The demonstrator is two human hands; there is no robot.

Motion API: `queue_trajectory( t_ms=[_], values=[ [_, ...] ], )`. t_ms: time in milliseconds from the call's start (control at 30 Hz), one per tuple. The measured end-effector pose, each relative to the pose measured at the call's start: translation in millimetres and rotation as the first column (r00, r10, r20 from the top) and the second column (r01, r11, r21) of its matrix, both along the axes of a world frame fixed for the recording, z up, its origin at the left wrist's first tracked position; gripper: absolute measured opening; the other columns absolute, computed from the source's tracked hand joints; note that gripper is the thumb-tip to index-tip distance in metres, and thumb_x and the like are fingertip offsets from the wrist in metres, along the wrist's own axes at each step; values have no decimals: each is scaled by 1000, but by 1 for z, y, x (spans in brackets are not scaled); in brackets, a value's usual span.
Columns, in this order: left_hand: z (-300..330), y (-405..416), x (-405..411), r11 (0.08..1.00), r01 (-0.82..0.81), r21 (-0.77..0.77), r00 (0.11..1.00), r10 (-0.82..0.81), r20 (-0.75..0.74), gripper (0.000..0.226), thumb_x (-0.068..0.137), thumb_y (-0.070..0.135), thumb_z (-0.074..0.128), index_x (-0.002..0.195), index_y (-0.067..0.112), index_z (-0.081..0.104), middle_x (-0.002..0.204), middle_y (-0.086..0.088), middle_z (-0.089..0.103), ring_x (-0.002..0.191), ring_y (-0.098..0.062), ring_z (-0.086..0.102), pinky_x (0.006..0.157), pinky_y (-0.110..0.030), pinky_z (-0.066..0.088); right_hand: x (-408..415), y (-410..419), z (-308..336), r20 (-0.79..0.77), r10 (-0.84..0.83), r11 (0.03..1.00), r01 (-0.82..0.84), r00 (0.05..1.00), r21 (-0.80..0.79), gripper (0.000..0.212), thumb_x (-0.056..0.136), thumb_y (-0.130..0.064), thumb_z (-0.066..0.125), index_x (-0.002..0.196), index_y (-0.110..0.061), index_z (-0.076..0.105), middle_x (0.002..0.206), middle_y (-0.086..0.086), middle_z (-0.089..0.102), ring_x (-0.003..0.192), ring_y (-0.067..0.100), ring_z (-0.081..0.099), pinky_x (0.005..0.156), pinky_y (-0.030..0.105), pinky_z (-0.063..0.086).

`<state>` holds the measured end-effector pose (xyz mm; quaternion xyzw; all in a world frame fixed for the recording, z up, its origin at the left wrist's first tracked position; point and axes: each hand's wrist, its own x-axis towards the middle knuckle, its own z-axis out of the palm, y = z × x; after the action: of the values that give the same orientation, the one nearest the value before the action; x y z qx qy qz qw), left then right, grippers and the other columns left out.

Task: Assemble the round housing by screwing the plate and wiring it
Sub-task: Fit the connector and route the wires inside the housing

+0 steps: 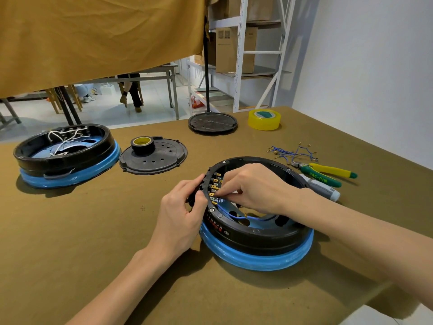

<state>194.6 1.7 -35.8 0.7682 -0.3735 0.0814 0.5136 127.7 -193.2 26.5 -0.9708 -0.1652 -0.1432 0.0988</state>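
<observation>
The black round housing on its blue-wrapped ring (pixel 257 242) sits on the olive table (pixel 93 231). The left hand (pixel 180 214) grips its rim to steady it, while the right hand (pixel 253 188) pinches a blue wire (pixel 236 216) onto the brass terminals (pixel 214 187). The fingertips hide the joint.
</observation>
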Motion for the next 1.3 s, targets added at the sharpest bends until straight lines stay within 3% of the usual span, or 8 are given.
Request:
queue_trajectory(
  t_ms=[267, 400, 600, 700, 800, 1000, 1133, 1300],
  values=[
    [0, 1, -1, 1000, 4, 0, 1000, -4, -13, 47, 103, 33, 45, 145, 16, 55, 115, 15, 63, 109, 5, 58, 84, -9, 49, 4, 1, -2, -88, -29, 1000, 28, 996, -11, 17, 98, -28, 68, 110, -33, 80, 88, -22, 55, 78, -1, 47, 75, 24, 45],
    [0, 1, -2, 1000, 0, 3, 1000, 0, -5, 44, 105, 29, 47, 145, 14, 55, 116, 13, 64, 109, 5, 58, 83, -9, 49, 0, -3, -3, -96, -48, 999, 48, 994, 3, 19, 100, -31, 67, 114, -35, 78, 90, -18, 62, 79, 2, 49, 78, 34, 51],
    [0, 2, -1, 1000, 4, 6, 1000, -4, -3, 47, 103, 33, 45, 146, 16, 55, 118, 12, 64, 111, 8, 57, 85, -7, 47, 1, -2, -2, -86, -7, 997, 0, 996, -79, 21, 100, -32, 66, 117, -36, 76, 91, -15, 64, 79, 4, 50, 71, 32, 49],
    [-1, 2, -1, 1000, 0, -2, 1000, 0, 10, 44, 104, 31, 46, 144, 16, 55, 122, 15, 63, 112, 15, 54, 86, -3, 44, -1, -1, -2, 25, 20, 995, -17, 999, -102, 17, 93, -27, 75, 108, -33, 80, 88, -10, 70, 78, 10, 63, 65, 34, 54],
    [-2, 2, -4, 999, -46, -28, 997, 48, 53, 39, 103, 31, 50, 138, 16, 60, 125, 17, 61, 111, 27, 50, 89, 1, 41, 0, 3, -1, 69, 64, 987, -53, 996, -149, 12, 90, -24, 76, 98, -29, 82, 86, -9, 71, 76, 12, 65, 63, 35, 55],
    [-2, 4, -4, 991, -81, -103, 996, 85, 40, 31, 95, 27, 59, 123, 18, 68, 110, 19, 67, 104, 18, 61, 85, -3, 47, -5, 1, 2, 103, 180, 965, -156, 978, -212, 10, 91, -19, 75, 94, -23, 83, 81, -5, 70, 66, 12, 62, 54, 23, 39],
    [0, 7, -4, 992, -73, -106, 997, 75, 15, 33, 94, 30, 61, 122, 16, 72, 115, 11, 71, 109, 12, 63, 90, -9, 51, -3, 5, 4, 93, 240, 939, -207, 966, -273, 10, 91, -15, 73, 88, -19, 81, 81, -3, 69, 66, 14, 64, 55, 24, 42],
    [-2, 7, -4, 995, -66, -74, 998, 67, 21, 30, 95, 30, 59, 122, 22, 69, 112, 18, 69, 107, 15, 61, 88, -4, 47, -3, 3, 2, 101, 246, 941, -212, 964, -265, 8, 89, -14, 76, 87, -20, 81, 80, -3, 69, 65, 12, 61, 55, 23, 39]
  ],
)
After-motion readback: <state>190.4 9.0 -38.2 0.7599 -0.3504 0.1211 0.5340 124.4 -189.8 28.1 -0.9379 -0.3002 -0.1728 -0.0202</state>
